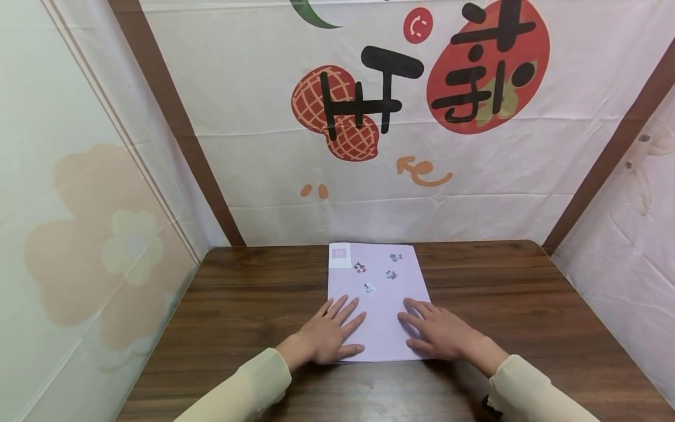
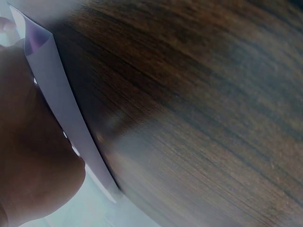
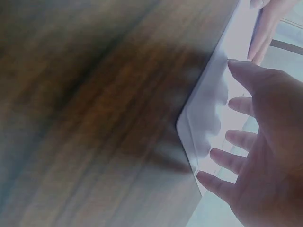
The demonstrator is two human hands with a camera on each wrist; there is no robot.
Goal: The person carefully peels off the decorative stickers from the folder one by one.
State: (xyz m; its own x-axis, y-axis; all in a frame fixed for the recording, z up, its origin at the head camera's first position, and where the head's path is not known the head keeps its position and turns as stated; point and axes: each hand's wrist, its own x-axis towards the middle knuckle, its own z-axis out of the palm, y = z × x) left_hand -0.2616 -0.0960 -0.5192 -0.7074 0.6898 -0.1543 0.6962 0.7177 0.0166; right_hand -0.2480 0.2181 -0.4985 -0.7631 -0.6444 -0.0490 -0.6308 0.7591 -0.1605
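A lilac folder point(image 1: 381, 322) lies flat on the wooden table, its long side running away from me. At its far left corner is a white label point(image 1: 340, 262), and several small cartoon stickers point(image 1: 369, 288) dot the upper half. My left hand point(image 1: 331, 335) rests on the near left part with fingers spread. On the right edge, my right hand point(image 1: 445, 333) lays its extended fingertips on the cover. The left wrist view shows the folder's side point(image 2: 66, 97) bulging apart at one corner beside the left hand point(image 2: 38, 137). Spread fingers of the right hand point(image 3: 274, 137) show in the right wrist view.
The dark brown wooden table point(image 1: 253, 299) extends to both sides of the folder. A white printed cloth point(image 1: 253, 146) with red and black designs hangs behind its far edge, and more cloth hangs at left and right. A dark band point(image 1: 491, 407) shows near the right sleeve.
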